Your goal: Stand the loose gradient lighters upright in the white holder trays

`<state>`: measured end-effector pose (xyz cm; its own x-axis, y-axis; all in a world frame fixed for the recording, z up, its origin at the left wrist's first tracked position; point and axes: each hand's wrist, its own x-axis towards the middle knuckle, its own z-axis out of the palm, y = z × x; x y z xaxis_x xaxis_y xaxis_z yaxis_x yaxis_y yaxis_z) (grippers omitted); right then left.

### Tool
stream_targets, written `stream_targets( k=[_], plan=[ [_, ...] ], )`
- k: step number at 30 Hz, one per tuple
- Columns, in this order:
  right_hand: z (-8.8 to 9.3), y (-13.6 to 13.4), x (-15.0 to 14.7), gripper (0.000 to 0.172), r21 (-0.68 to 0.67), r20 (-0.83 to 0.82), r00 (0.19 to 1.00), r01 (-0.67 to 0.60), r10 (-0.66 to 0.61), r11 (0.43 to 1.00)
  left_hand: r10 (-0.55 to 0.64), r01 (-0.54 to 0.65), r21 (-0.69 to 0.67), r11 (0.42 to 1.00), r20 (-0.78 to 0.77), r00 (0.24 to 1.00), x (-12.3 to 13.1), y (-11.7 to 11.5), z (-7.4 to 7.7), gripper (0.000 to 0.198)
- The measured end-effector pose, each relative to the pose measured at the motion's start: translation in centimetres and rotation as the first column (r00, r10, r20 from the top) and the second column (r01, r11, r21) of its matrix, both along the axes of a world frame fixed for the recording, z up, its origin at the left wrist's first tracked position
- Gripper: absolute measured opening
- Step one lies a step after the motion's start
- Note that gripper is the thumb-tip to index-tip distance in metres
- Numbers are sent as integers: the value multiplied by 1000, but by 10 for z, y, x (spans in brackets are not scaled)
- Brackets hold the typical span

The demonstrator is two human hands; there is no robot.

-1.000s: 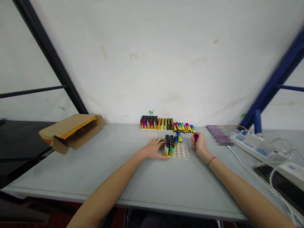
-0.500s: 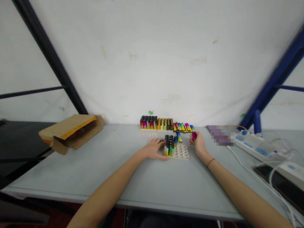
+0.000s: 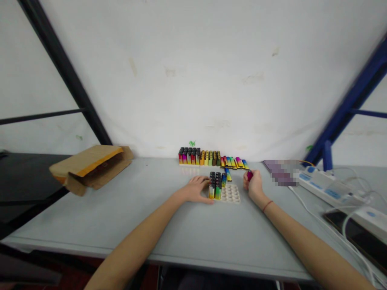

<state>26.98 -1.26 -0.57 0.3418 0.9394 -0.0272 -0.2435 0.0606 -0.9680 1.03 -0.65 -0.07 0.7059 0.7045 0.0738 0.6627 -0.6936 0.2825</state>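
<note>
Grey tabletop (image 3: 169, 229), plain, pale wall (image 3: 193, 72) behind. Nearest: left hand (image 3: 196, 190), fingers and thumb spread, cupped at the left side of a white hollowed tray (image 3: 232, 194). Black-topped cylinders, apparently batteries (image 3: 218, 191), stand upright in its left columns; right-hand hollows bare. Right hand (image 3: 254, 184) closed around a purple battery (image 3: 249, 175), just right of the tray. Handling, my judgement: brace the tray lightly with the left, no push on the standing cells; grip high on the body, upright and square over a hollow, lower without knocking neighbours. Beyond: one blue battery (image 3: 228, 175) lying loose, then a lying row (image 3: 240, 163). Farthest, by the wall: yellow-topped block (image 3: 206, 161), black-topped block (image 3: 189, 158).
</note>
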Motion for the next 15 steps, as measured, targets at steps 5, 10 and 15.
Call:
stream_targets(
  k=[5, 10, 15],
  plan=[
    [0, -3, -2, 46, -1, -5, 1000, -10, 10, 1000, -9, 9, -4, 1000, 10, 1000, 0, 1, -1, 94],
    [0, -1, 0, 45, -31, 20, 995, -101, 102, 994, -4, 4, -6, 1000, 17, 1000, 0, 1, -1, 93],
    [-4, 0, -1, 43, -29, 76, 992, -103, 105, 994, -7, 7, -12, 1000, 34, 999, 0, 0, 0, 93]
  ],
)
